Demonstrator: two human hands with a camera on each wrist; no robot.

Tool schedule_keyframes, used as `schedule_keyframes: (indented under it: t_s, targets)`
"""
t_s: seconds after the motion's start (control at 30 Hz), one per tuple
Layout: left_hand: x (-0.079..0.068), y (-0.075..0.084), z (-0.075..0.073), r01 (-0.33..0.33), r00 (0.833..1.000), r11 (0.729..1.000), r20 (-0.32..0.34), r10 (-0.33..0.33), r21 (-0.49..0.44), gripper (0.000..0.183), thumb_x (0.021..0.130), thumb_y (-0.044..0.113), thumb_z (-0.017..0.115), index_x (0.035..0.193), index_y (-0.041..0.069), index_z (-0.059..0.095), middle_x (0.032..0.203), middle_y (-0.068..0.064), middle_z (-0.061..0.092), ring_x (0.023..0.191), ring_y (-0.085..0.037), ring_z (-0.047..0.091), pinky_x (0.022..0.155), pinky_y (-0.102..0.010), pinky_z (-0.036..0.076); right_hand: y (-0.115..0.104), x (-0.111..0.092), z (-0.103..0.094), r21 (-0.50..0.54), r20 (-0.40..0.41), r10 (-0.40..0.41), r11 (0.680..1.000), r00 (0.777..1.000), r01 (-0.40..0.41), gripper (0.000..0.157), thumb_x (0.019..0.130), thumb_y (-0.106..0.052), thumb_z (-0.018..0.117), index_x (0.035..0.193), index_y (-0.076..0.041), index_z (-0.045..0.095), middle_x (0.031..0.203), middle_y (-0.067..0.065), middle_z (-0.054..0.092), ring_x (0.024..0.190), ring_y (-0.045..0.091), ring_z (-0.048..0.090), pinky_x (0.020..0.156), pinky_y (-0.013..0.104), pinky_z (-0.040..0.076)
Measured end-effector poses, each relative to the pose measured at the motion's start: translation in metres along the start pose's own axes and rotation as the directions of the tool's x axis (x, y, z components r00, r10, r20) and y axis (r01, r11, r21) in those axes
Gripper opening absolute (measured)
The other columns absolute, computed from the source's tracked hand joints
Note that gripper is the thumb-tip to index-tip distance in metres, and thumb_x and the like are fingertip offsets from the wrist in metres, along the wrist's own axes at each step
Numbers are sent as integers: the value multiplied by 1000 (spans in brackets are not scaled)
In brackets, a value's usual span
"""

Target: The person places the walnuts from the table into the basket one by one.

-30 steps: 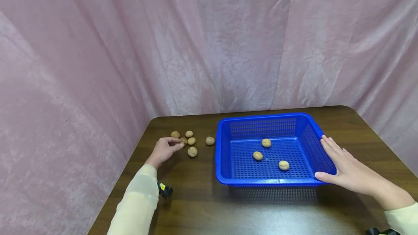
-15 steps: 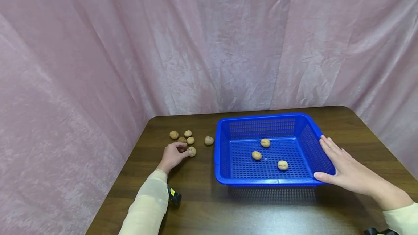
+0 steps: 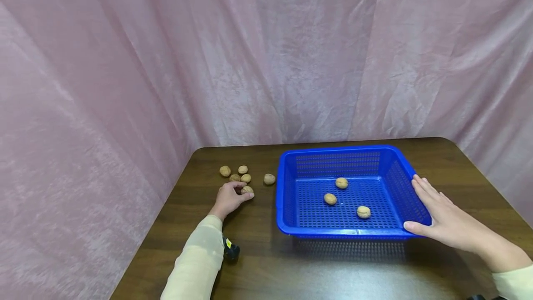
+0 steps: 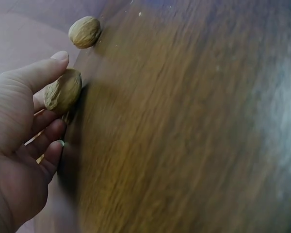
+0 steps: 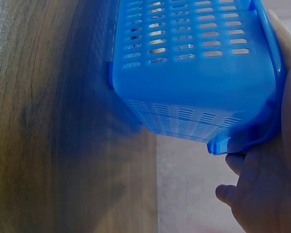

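A tan walnut [image 3: 247, 190] sits between the thumb and curled fingers of my left hand [image 3: 227, 199], close over the table. The left wrist view shows that walnut [image 4: 64, 91] pinched beside the thumb tip. Just beyond my fingers lie several more walnuts [image 3: 245, 178] in a loose cluster, with a lone walnut [image 3: 269, 179] nearer the basket. My right hand [image 3: 451, 221] rests on the near right corner of the blue plastic basket [image 3: 358, 232], fingers straight along the side rim, thumb on the front rim. Inside the basket are three walnuts [image 3: 330, 199], spread apart.
The basket stands on a dark brown wooden table [image 3: 266, 267], its perforated walls [image 5: 194, 92] visible in the right wrist view. A pink curtain [image 3: 266, 59] hangs behind the table's back edge and along its left side.
My left hand has shifted right and toward me, from the back cluster to the walnut at its front, and its fingers have closed round it. The right hand stays on the basket.
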State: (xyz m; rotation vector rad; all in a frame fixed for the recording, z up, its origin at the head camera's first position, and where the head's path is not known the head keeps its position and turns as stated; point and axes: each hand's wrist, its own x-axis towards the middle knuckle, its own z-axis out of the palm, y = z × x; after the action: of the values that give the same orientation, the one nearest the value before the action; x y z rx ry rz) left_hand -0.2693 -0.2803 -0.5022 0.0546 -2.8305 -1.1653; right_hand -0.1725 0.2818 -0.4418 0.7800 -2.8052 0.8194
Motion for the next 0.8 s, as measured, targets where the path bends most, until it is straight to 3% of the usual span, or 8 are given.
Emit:
schedule_keyframes:
  t_s: [0.3,0.8]
  targets:
    - [0,-1,4,-6,1000,997,-16,8,82,46,72,36,85,111,14,72,97,1,68,87,-17,60,80,-38,48,-3,0,-2,8,2,-16,1000,1000,16,101,84,-33,73,151,5,8,157,24,6,146,22,-9,114,41,-11]
    - [-6,-1,3,-44,995,996,-82,50,75,44,73,28,85,111,10,71,92,0,69,83,-16,61,76,-36,49,-3,-1,0,9,3,-1,1000,1000,1,101,85,-35,72,152,4,7,157,24,5,146,23,-9,114,43,-10]
